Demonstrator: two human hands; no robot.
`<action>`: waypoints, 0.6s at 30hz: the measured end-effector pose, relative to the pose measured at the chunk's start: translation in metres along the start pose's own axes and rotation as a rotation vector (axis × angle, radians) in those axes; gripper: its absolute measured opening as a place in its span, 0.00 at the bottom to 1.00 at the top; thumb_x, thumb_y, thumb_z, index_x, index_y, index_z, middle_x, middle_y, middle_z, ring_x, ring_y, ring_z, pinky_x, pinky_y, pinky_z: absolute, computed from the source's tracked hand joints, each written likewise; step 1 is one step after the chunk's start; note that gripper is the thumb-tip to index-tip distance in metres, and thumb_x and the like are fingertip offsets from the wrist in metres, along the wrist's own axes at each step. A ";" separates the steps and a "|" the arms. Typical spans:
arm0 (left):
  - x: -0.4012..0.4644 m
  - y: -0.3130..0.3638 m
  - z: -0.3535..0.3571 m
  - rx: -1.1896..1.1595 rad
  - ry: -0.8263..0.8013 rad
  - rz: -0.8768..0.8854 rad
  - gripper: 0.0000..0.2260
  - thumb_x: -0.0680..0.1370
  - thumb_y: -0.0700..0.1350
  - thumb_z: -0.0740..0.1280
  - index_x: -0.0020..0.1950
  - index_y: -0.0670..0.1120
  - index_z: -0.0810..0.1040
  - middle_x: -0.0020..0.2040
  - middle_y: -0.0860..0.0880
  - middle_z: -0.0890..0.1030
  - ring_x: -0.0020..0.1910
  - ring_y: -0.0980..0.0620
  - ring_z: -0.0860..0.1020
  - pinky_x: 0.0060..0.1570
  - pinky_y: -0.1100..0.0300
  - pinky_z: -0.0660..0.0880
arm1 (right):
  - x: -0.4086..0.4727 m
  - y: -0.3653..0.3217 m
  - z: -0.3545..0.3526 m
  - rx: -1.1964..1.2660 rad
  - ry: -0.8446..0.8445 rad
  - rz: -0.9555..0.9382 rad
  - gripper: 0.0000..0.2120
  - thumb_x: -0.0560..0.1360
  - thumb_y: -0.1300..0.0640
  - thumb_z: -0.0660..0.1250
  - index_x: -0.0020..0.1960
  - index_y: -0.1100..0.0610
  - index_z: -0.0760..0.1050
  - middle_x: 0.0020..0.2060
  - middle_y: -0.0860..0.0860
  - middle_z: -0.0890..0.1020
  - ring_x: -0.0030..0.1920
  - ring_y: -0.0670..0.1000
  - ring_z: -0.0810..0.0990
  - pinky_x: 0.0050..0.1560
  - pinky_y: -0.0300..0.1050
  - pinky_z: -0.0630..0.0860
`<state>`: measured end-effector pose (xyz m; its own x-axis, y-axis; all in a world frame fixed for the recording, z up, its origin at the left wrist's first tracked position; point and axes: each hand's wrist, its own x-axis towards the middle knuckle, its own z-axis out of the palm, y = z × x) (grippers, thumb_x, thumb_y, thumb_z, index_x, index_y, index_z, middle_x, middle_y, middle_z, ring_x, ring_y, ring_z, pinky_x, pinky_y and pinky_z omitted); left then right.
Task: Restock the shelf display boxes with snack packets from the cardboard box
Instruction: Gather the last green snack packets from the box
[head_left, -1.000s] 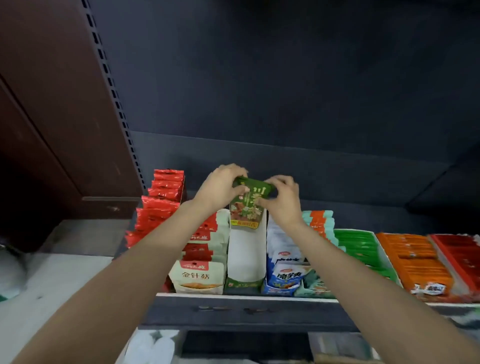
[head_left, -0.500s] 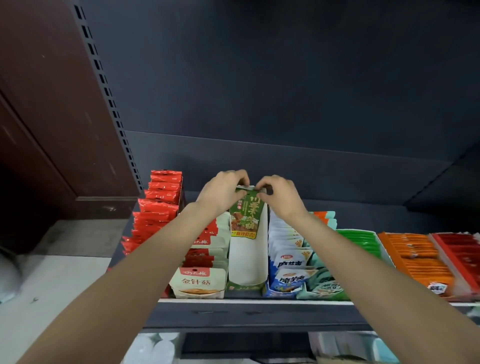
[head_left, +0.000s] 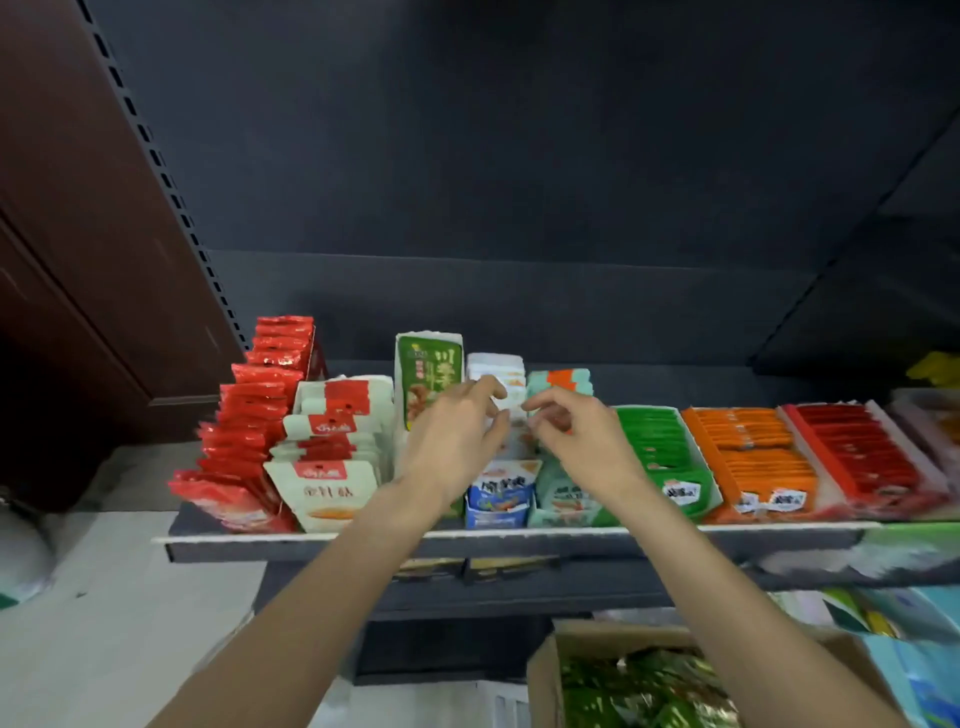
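A green snack packet (head_left: 427, 375) stands upright at the back of a narrow white display box (head_left: 400, 415) on the shelf (head_left: 519, 535). My left hand (head_left: 452, 441) hovers in front of that box with loosely curled fingers, holding nothing. My right hand (head_left: 576, 436) floats beside it, fingers relaxed, also holding nothing. Below at the lower right sits the cardboard box (head_left: 543, 670), with several green packets (head_left: 644, 691) inside it.
Red packets (head_left: 249, 415) and white-and-red packets (head_left: 332, 447) fill the left of the shelf. Blue-white packets (head_left: 498, 488), teal packets (head_left: 561, 499), then green (head_left: 660, 452), orange (head_left: 753, 457) and red (head_left: 862, 457) display boxes run to the right. A dark back panel rises behind.
Both hands let go of the green packet, which now stands at the back of the white box. The hands have drawn back toward me and the view tipped down to the cardboard box.
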<state>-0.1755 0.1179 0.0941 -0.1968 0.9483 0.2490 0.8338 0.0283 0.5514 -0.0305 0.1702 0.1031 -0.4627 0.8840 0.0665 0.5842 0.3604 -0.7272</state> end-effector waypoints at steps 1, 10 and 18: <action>-0.013 0.011 0.011 -0.028 -0.022 -0.001 0.10 0.78 0.45 0.63 0.58 0.47 0.75 0.47 0.50 0.80 0.50 0.50 0.76 0.45 0.55 0.74 | -0.016 0.010 -0.008 0.013 -0.046 0.010 0.06 0.75 0.62 0.66 0.49 0.54 0.79 0.39 0.50 0.82 0.39 0.50 0.80 0.44 0.41 0.74; -0.128 0.095 0.102 0.008 0.037 0.089 0.09 0.77 0.44 0.63 0.53 0.43 0.77 0.49 0.47 0.78 0.51 0.47 0.74 0.50 0.54 0.71 | -0.151 0.124 -0.057 -0.009 -0.408 0.140 0.04 0.78 0.59 0.63 0.48 0.53 0.77 0.40 0.51 0.84 0.37 0.45 0.81 0.41 0.36 0.75; -0.196 0.124 0.196 -0.087 -0.476 -0.325 0.07 0.78 0.46 0.64 0.55 0.48 0.75 0.53 0.50 0.77 0.53 0.51 0.76 0.55 0.52 0.75 | -0.227 0.217 -0.035 -0.210 -0.525 0.298 0.09 0.77 0.59 0.64 0.56 0.57 0.78 0.54 0.53 0.81 0.53 0.51 0.79 0.49 0.39 0.71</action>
<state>0.0674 -0.0024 -0.0427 -0.1653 0.9336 -0.3179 0.7201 0.3345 0.6079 0.2242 0.0584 -0.0456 -0.4939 0.7111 -0.5004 0.8320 0.2193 -0.5095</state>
